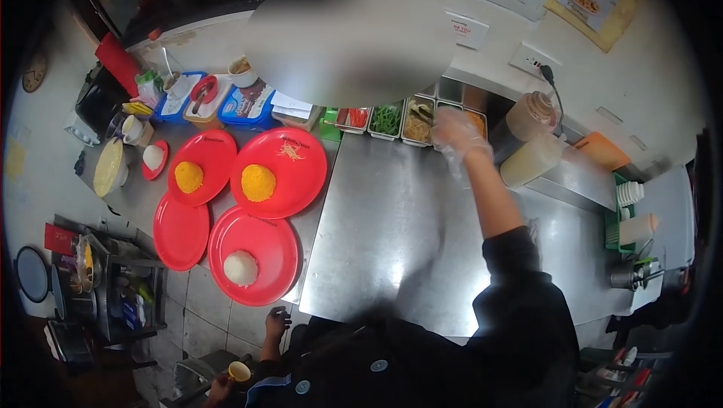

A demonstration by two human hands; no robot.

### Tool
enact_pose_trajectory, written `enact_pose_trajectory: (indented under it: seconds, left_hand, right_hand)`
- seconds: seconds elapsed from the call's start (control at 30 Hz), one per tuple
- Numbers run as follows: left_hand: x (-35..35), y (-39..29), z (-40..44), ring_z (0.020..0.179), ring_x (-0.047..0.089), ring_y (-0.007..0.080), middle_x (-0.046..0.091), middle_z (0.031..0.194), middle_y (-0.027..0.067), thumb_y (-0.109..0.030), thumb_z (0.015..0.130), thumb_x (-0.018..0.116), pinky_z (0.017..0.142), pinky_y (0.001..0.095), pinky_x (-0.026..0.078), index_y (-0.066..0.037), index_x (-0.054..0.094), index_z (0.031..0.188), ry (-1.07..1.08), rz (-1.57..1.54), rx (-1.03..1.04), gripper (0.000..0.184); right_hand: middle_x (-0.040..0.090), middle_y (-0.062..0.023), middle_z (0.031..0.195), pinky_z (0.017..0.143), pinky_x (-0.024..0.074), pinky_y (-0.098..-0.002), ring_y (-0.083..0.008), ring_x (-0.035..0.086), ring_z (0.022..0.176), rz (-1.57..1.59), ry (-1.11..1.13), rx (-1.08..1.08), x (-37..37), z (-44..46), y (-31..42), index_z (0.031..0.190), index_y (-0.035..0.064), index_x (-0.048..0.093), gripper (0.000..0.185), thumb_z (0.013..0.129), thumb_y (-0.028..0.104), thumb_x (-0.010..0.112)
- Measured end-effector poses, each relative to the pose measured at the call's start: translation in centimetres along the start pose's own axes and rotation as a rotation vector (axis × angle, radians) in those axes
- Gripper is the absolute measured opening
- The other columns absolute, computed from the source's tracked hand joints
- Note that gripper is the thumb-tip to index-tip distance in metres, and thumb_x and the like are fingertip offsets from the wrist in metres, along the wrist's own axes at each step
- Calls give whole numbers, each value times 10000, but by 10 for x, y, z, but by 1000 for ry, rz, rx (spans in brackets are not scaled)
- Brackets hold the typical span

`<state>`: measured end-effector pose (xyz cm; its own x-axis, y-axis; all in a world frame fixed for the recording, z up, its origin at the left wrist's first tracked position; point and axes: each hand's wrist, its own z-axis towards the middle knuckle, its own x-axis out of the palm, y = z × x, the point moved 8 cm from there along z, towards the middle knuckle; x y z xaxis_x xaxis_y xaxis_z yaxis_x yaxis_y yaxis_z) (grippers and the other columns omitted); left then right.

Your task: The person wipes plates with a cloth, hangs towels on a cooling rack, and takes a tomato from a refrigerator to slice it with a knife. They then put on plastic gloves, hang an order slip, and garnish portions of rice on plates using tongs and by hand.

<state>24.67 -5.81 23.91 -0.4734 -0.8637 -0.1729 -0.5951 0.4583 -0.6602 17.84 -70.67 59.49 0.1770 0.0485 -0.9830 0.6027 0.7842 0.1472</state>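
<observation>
My right hand (pixel 458 135), in a clear plastic glove, reaches over the row of metal topping pans at the back of the counter. Its blurred fingers dip into or just over a pan beside the one of pale shreds (pixel 416 128); whether they grip anything is hidden. To the left are pans of chopped greens (pixel 386 120) and red strips (pixel 352 118); an orange topping (pixel 474 122) lies to the right. My left hand does not show. Red plates stand on the left: two carry yellow rice mounds (pixel 258 183) (pixel 188 177), another a white rice mound (pixel 241 268).
Squeeze bottles (pixel 532 159) stand right of the pans. Lidded tubs (pixel 247 107) line the back left, near a yellow bowl (pixel 111 167). At lower left, another person's hand holds a yellow cup (pixel 239 371); a second hand (pixel 278 321) seems theirs. The steel counter (pixel 376 235) lies before me.
</observation>
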Motion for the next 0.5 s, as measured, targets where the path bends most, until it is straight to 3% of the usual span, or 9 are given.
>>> enact_pose_trajectory:
  seconds: [0.07, 0.1, 0.2, 0.23, 0.33, 0.4, 0.47, 0.5]
  left_hand:
    - [11, 22, 8, 601, 621, 232, 630, 783, 118, -70, 821, 571, 531, 333, 520, -44, 593, 1022, 158, 97, 27, 204]
    - [6, 58, 47, 646, 644, 256, 653, 821, 133, -119, 805, 618, 594, 344, 538, -63, 653, 913, 281, 523, 388, 127]
    - [-2, 76, 46, 705, 660, 256, 667, 854, 133, -157, 794, 647, 647, 333, 541, -79, 683, 812, 273, 765, 402, 88]
    - [-2, 59, 33, 678, 662, 266, 668, 819, 150, -137, 818, 618, 581, 357, 539, -66, 658, 905, 294, 833, 456, 119]
    - [-21, 42, 29, 621, 651, 280, 658, 791, 162, -107, 835, 592, 498, 373, 522, -61, 616, 1003, 428, 556, 487, 176]
    - [-28, 27, 32, 590, 641, 276, 647, 771, 172, -82, 844, 576, 440, 369, 501, -38, 571, 1063, 462, 501, 529, 224]
    - [-58, 38, 47, 589, 639, 264, 645, 769, 164, -90, 843, 586, 457, 360, 505, -11, 566, 1055, 116, 82, -124, 227]
    - [-68, 54, 88, 583, 636, 255, 640, 754, 152, -107, 842, 596, 474, 357, 509, 4, 551, 1065, 190, 392, 231, 253]
  right_hand:
    - [636, -214, 862, 774, 502, -407, -365, 623, 874, -77, -133, -35, -33, -2, -3, 788, -3, 663, 171, 720, 107, 551]
    - [634, -213, 859, 767, 501, -416, -360, 624, 868, -129, -94, -48, -46, -4, 1, 775, -7, 656, 165, 717, 103, 548]
    - [635, -201, 844, 742, 498, -435, -353, 626, 841, -203, -60, -107, -45, -13, 9, 745, -7, 647, 148, 708, 96, 548]
    - [635, -201, 840, 736, 498, -436, -351, 627, 835, -212, -55, -119, -37, -13, 10, 742, -3, 648, 145, 711, 100, 550]
    - [634, -188, 810, 702, 498, -429, -347, 628, 793, -212, -78, -146, -14, -20, 17, 724, 21, 646, 132, 711, 119, 560]
    - [629, -175, 783, 674, 496, -426, -348, 624, 751, -13, -385, -331, -21, -34, 18, 706, 40, 639, 122, 715, 131, 559]
    - [625, -159, 795, 695, 493, -420, -339, 616, 783, 19, -341, -296, -24, -36, 10, 752, 50, 638, 132, 718, 171, 599]
    - [620, -144, 807, 717, 490, -415, -331, 608, 815, 55, -299, -259, -25, -36, 8, 798, 61, 636, 169, 722, 211, 639]
